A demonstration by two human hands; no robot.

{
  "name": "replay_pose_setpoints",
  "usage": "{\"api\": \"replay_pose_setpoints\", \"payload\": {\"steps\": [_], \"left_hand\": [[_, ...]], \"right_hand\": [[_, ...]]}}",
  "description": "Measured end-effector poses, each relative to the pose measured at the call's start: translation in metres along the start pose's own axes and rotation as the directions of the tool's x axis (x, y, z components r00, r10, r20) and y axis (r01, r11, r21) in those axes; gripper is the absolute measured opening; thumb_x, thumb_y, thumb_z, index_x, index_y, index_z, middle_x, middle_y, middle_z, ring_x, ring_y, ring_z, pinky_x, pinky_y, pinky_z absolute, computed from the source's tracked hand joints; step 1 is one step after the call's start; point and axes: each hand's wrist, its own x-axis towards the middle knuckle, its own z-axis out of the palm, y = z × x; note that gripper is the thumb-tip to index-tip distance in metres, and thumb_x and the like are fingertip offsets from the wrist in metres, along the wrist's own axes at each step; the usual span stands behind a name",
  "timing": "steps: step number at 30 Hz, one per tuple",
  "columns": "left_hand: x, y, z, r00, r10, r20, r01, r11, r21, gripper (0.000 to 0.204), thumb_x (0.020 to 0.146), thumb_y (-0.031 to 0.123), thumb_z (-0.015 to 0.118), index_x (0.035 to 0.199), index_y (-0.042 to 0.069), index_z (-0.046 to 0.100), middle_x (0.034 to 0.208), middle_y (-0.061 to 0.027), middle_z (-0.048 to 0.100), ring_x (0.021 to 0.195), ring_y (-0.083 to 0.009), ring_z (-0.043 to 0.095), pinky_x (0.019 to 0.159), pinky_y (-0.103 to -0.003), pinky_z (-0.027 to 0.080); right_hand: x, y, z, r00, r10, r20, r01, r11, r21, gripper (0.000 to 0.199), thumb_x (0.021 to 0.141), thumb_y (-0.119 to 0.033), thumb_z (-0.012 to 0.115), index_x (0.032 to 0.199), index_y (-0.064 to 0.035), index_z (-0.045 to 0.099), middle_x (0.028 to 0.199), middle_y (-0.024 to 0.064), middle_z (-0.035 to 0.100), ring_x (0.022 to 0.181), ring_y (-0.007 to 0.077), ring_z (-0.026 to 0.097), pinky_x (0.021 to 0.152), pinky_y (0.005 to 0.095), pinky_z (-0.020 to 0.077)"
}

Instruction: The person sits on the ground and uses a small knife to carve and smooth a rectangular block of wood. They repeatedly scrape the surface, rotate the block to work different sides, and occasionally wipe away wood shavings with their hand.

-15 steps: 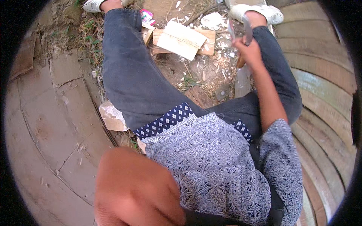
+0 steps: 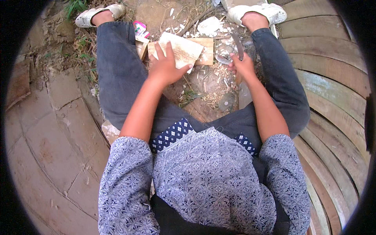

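The left hand (image 2: 166, 68), fingers spread, rests flat on the pale wood piece (image 2: 182, 51) lying on a block (image 2: 203, 49) just ahead. The right hand (image 2: 243, 66) grips a knife (image 2: 237, 44), blade forward, beside it. Judged: positioning before chopping; steadying comes next.

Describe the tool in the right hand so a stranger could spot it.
Look at the ground between the seated person's feet, littered with pale wood chips. Right of the flat board, the right hand grips a knife, its dark narrow blade pointing away.
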Motion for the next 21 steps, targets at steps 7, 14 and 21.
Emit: {"api": "replay_pose_setpoints", "payload": {"steps": [7, 14, 21], "left_hand": [[0.013, 0.033, 0.035, 0.987, -0.144, -0.076, 0.144, 0.990, -0.010, 0.133, 0.053, 0.058, 0.090, 0.158, 0.020, 0.018, 0.161, -0.0327, 0.002, 0.142, -0.0643, 0.012, 0.103, -0.078, 0.029], [0.028, -0.009, 0.000, 0.881, 0.455, 0.126, -0.470, 0.870, 0.147, 0.125, 0.049, 0.035, 0.091, 0.156, 0.029, 0.027, 0.165, -0.0193, 0.010, 0.146, -0.0567, 0.013, 0.113, -0.067, 0.030], [0.035, -0.039, -0.028, 0.774, 0.596, 0.212, -0.598, 0.799, -0.059, 0.105, 0.060, 0.014, 0.084, 0.153, 0.025, 0.037, 0.163, -0.0190, 0.023, 0.146, -0.0487, 0.025, 0.118, -0.051, 0.032]], "right_hand": [[-0.004, -0.005, 0.009, 0.986, 0.039, 0.160, -0.032, 0.998, -0.048, 0.058, 0.097, -0.057, 0.055, 0.115, -0.0018, 0.059, 0.070, 0.0014, 0.055, 0.050, 0.0115, 0.052, 0.048, 0.0290, 0.0476], [-0.004, -0.011, 0.000, 0.943, 0.130, 0.305, -0.183, 0.971, 0.152, 0.065, 0.105, -0.060, 0.028, 0.134, -0.0092, 0.057, 0.072, -0.0009, 0.050, 0.057, 0.0105, 0.048, 0.056, 0.0270, 0.0466], [-0.010, -0.007, 0.012, 0.928, 0.119, 0.353, -0.185, 0.970, 0.158, 0.050, 0.108, -0.045, 0.032, 0.137, -0.0105, 0.054, 0.082, 0.0010, 0.058, 0.062, 0.0119, 0.058, 0.057, 0.0282, 0.0524]]}}
